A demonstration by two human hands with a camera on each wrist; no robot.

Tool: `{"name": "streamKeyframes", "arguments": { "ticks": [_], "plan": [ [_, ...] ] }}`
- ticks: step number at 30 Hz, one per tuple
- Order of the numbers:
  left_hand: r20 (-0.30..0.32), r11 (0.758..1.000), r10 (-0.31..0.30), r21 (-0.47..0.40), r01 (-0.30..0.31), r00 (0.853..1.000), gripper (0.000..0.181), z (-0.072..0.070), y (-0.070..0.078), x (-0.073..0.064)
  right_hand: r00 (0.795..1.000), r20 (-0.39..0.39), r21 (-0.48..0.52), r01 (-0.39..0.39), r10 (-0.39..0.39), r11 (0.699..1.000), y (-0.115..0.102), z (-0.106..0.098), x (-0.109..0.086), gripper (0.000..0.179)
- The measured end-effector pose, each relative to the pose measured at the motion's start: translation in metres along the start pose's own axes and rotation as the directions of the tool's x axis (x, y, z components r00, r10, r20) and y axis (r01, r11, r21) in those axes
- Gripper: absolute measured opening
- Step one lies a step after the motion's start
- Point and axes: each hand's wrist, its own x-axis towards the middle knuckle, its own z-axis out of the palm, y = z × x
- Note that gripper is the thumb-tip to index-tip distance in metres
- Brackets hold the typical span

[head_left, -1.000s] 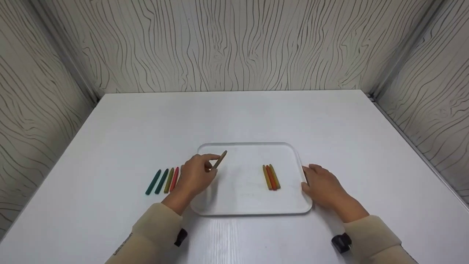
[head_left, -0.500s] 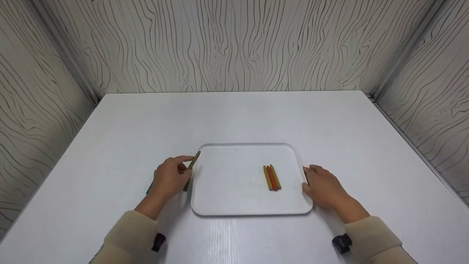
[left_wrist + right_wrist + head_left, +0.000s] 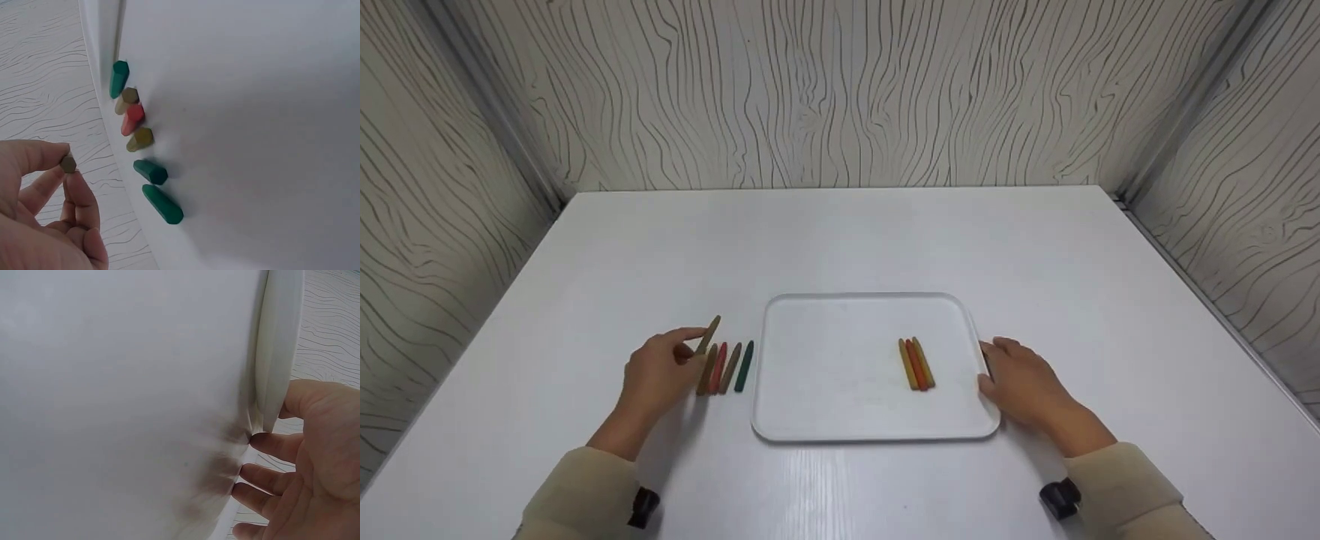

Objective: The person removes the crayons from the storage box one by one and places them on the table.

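Observation:
My left hand [image 3: 660, 375] pinches a brown crayon [image 3: 68, 164] between thumb and fingertips, raised over the row left of the tray. In that row lie an olive crayon [image 3: 707, 371], a red crayon [image 3: 718, 367], another brown crayon [image 3: 730, 369] and a green crayon [image 3: 745, 367]. Two more green crayons [image 3: 163, 204] show in the left wrist view; the hand hides them from the head camera. At its right edge, the white tray [image 3: 840, 435] is gripped by my right hand [image 3: 1024, 379], thumb at the rim [image 3: 281, 354] and fingers curled below it.
On the tray's right half, an orange-red crayon [image 3: 916, 365] lies side by side between two yellowish crayons [image 3: 924, 363]. The white table [image 3: 840, 240] reaches back to a wood-grain patterned wall [image 3: 840, 90], with similar panels at both sides.
With the brown crayon in its fingers, my left hand has moved left, from above the tray to over the crayon row. My right hand has stayed on the tray's edge.

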Motion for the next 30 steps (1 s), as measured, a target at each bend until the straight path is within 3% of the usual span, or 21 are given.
{"name": "streamKeyframes", "arguments": {
  "ticks": [18,30],
  "plan": [
    [0.051,0.99,-0.124,0.071,0.12,0.991,0.039,-0.015,-0.038,0.001,1.0,-0.006,0.002,0.009,-0.009,1.0,0.001,0.001,0.0,0.052],
    [0.112,0.973,-0.213,0.119,0.199,0.971,0.039,-0.015,-0.044,-0.002,1.0,0.013,-0.008,0.012,-0.012,1.0,0.002,0.001,0.0,0.052]
  ]
}}
